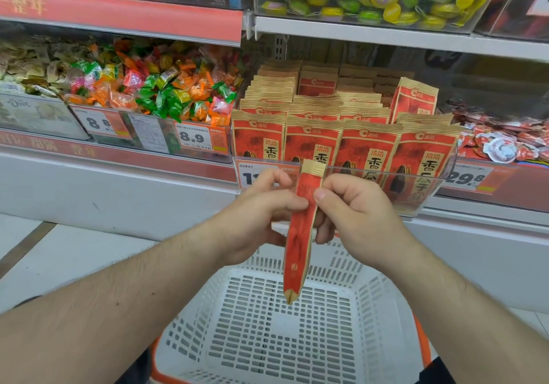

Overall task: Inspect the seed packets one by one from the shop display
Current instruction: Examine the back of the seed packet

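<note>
Pinching one seed packet (300, 235) edge-on between them, the left hand (261, 214) and right hand (350, 214) hold it above the white basket (267, 324), near the display bin (341, 146). Best to turn it face-up, keeping both thumbs clear of the print.

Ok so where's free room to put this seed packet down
The white basket below both hands shows a bare floor inside its slotted walls. The clear bin of seed packets is crowded, candy bin beside it too.
</note>
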